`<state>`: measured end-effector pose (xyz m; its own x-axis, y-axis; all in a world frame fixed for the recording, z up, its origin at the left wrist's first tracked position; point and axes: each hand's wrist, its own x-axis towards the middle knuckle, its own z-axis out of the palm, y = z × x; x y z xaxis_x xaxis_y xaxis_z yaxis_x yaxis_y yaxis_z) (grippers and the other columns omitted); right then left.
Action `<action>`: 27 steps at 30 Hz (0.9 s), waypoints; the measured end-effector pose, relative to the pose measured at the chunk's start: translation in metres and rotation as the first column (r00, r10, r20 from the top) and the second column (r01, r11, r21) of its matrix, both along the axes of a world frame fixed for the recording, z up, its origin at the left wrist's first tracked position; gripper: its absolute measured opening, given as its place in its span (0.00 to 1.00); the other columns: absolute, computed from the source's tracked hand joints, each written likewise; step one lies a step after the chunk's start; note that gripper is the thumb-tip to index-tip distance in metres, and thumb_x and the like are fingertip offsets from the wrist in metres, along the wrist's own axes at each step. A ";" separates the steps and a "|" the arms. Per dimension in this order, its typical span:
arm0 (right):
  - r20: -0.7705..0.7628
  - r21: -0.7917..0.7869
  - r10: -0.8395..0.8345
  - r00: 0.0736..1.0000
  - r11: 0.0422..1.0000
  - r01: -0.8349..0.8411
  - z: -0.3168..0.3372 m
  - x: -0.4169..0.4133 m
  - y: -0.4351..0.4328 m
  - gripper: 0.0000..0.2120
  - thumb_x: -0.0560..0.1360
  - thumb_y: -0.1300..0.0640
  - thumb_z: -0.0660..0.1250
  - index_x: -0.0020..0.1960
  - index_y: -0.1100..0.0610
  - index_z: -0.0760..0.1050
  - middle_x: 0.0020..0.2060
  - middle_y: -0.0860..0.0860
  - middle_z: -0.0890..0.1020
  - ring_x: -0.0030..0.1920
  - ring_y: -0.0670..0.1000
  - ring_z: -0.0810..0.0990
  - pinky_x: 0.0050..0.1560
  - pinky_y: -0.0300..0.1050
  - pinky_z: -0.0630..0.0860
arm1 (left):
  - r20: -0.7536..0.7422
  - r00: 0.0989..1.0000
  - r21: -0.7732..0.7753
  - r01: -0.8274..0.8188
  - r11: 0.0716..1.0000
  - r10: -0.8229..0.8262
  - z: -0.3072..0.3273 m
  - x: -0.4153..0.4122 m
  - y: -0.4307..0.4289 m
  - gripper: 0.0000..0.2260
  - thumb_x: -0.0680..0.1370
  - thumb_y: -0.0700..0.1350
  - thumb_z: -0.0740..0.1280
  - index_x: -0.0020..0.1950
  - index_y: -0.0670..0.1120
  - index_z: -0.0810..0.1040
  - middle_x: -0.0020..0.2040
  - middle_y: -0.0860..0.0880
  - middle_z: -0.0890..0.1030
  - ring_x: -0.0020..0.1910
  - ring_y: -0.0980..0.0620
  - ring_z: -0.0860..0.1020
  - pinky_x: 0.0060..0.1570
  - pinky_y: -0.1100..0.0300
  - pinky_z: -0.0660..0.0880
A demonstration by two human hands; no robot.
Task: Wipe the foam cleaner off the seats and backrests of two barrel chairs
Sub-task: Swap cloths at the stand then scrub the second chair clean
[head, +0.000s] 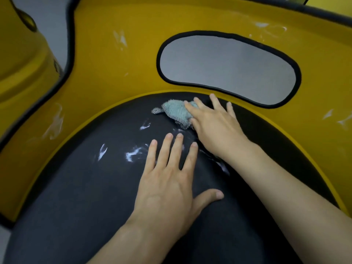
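Observation:
A black seat cushion (85, 187) fills the lower view, ringed by a yellow backrest (118, 77) with black piping. My right hand (215, 124) presses a crumpled light-green cloth (175, 113) flat against the far part of the seat, fingers straight. My left hand (171, 180) rests flat on the middle of the seat with fingers spread. White foam streaks (133, 152) lie on the seat left of my left hand, and fainter foam smears (54, 123) mark the backrest at left and right.
An oval cut-out (228, 67) with a black rim opens through the backrest, showing grey floor. A second yellow barrel chair (21, 60) stands at the far left, separated by a gap.

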<state>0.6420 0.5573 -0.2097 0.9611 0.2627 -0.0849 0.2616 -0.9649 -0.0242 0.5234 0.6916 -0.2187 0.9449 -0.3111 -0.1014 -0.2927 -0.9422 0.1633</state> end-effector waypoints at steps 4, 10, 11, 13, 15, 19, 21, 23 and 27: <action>-0.004 0.045 0.005 1.000 0.999 -0.005 -0.004 0.004 0.003 0.25 0.85 0.45 0.49 0.81 0.41 0.50 0.81 0.45 0.56 0.81 0.59 0.47 0.76 0.70 0.48 | 0.030 0.999 0.051 -0.035 0.998 0.033 0.001 -0.006 0.009 0.45 0.75 0.77 0.42 0.83 0.50 0.54 0.83 0.39 0.53 0.83 0.41 0.48 0.77 0.41 0.46; -0.095 -0.036 -0.035 0.995 0.999 0.032 0.014 -0.073 -0.028 0.27 0.84 0.43 0.48 0.81 0.41 0.46 0.81 0.42 0.53 0.81 0.54 0.43 0.79 0.62 0.47 | 0.075 0.997 0.036 -0.004 0.999 0.001 -0.008 -0.021 0.039 0.45 0.77 0.77 0.47 0.79 0.44 0.68 0.78 0.40 0.67 0.79 0.41 0.62 0.74 0.41 0.54; -0.097 -0.046 -0.038 0.995 0.998 0.034 0.015 -0.077 -0.029 0.27 0.84 0.43 0.48 0.81 0.41 0.46 0.81 0.42 0.54 0.81 0.54 0.43 0.79 0.61 0.47 | 0.063 0.998 0.052 -0.003 0.999 0.000 -0.007 -0.020 0.042 0.45 0.77 0.77 0.47 0.79 0.45 0.68 0.79 0.40 0.66 0.80 0.41 0.61 0.75 0.41 0.54; -0.071 -0.041 -0.032 0.997 0.999 0.029 0.013 -0.072 -0.025 0.26 0.84 0.43 0.49 0.81 0.42 0.48 0.81 0.43 0.55 0.81 0.55 0.44 0.79 0.61 0.48 | 0.050 0.999 0.063 -0.005 0.998 0.002 -0.005 -0.020 0.047 0.44 0.77 0.77 0.47 0.79 0.45 0.67 0.79 0.41 0.66 0.80 0.42 0.61 0.74 0.42 0.53; -0.037 -0.013 -0.037 0.999 0.999 0.036 0.009 -0.050 -0.019 0.25 0.85 0.45 0.50 0.81 0.43 0.51 0.81 0.45 0.56 0.81 0.57 0.46 0.78 0.63 0.51 | 0.062 0.997 0.019 -0.035 0.999 0.034 -0.005 -0.019 0.052 0.45 0.76 0.78 0.47 0.80 0.47 0.66 0.79 0.42 0.65 0.80 0.44 0.59 0.75 0.44 0.51; -0.017 0.063 -0.046 0.999 0.997 0.047 0.001 0.007 -0.004 0.24 0.86 0.48 0.51 0.81 0.46 0.54 0.81 0.49 0.57 0.80 0.61 0.49 0.77 0.67 0.54 | 0.085 0.995 0.036 -0.048 0.998 0.045 -0.004 -0.014 0.069 0.46 0.75 0.79 0.47 0.82 0.47 0.61 0.81 0.44 0.61 0.81 0.46 0.55 0.77 0.48 0.47; -0.003 0.095 -0.042 0.999 0.995 0.042 -0.002 0.020 -0.001 0.24 0.86 0.48 0.51 0.81 0.47 0.55 0.81 0.50 0.57 0.80 0.61 0.49 0.77 0.66 0.54 | 0.073 0.997 0.070 -0.004 0.998 -0.001 0.003 -0.006 0.069 0.47 0.74 0.80 0.45 0.83 0.48 0.56 0.83 0.46 0.57 0.82 0.48 0.52 0.78 0.49 0.45; -0.003 0.132 -0.037 0.999 0.991 0.037 -0.005 0.018 -0.003 0.25 0.86 0.47 0.51 0.81 0.46 0.54 0.81 0.49 0.56 0.81 0.60 0.49 0.77 0.65 0.54 | 0.125 0.992 0.022 -0.002 1.000 -0.001 0.006 0.007 0.063 0.50 0.70 0.82 0.39 0.84 0.53 0.43 0.84 0.50 0.45 0.82 0.53 0.39 0.78 0.54 0.35; 0.004 0.061 -0.001 1.000 0.998 0.001 0.001 -0.025 -0.007 0.27 0.84 0.41 0.49 0.81 0.45 0.54 0.80 0.46 0.58 0.81 0.56 0.48 0.78 0.62 0.51 | 0.164 0.986 0.010 0.012 1.000 -0.013 0.003 0.023 0.055 0.52 0.68 0.83 0.35 0.83 0.51 0.37 0.83 0.51 0.38 0.80 0.54 0.33 0.78 0.54 0.32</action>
<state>0.6172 0.5499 -0.2086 0.9617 0.2663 -0.0645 0.2609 -0.9619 -0.0820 0.5459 0.7464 -0.2155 0.9451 -0.3228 0.0515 -0.3265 -0.9394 0.1041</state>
